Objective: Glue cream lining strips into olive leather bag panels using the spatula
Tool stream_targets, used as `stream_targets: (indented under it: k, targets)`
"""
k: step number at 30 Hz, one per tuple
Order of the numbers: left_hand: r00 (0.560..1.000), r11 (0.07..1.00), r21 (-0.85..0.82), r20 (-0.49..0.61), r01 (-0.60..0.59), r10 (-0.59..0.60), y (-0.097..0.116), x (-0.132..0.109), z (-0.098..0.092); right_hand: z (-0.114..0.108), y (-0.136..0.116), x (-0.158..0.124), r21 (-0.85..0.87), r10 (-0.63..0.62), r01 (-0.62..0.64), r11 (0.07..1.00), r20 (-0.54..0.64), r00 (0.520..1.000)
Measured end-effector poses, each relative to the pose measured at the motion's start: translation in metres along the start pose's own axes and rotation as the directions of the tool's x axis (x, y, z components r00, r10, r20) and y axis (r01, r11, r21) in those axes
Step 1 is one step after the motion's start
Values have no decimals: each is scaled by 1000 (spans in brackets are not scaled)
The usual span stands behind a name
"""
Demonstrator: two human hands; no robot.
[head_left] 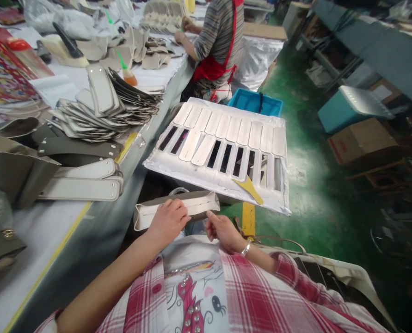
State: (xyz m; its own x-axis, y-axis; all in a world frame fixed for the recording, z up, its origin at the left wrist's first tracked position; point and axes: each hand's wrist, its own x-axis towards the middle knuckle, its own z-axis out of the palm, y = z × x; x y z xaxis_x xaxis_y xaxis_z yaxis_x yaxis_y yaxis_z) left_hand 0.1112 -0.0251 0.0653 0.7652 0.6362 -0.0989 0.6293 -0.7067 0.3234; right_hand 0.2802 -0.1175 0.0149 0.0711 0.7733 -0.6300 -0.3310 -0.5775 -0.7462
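A long narrow grey bag (211, 196), its pale bottom panel (150, 210) facing up, sits across my lap. My left hand (169, 218) is closed over the middle of this panel, fingers together and bent onto it; its thumb is hidden. At the bag's near right edge, my right hand (224, 230) has its thumb against the side and its fingers curled underneath. Just beyond lies a white-covered board (178, 169) bearing rows of pale strips (223, 127) and dark slots. A yellow spatula (250, 188) rests on the board's near edge.
On the left table are stacked handle-like pieces (101, 92), loose white-faced strips (79, 188), grey bag bodies (18, 166) and a glue bottle (127, 74). A co-worker (219, 41) in a red apron sits beyond. Blue bin (242, 99) and cardboard box (363, 138) stand on the green floor.
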Motion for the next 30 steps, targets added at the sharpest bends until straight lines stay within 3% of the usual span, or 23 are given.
stream_targets:
  k: [8,19,24,30]
  targets:
    - [996,996,11,13,83,-83,0,9,-2,17,-7,0,26,80,-81,996,37,996]
    - [994,993,-37,-1,110,-111,-8,13,3,48,-9,10,-25,170,-168,985,199,965]
    - [990,968,-241,-101,71,-98,-34,-15,-8,55,-9,5,0,132,-134,991,174,976]
    - [979,989,-86,-154,118,-130,-57,-55,-11,71,-12,-1,-19,163,-162,987,127,978]
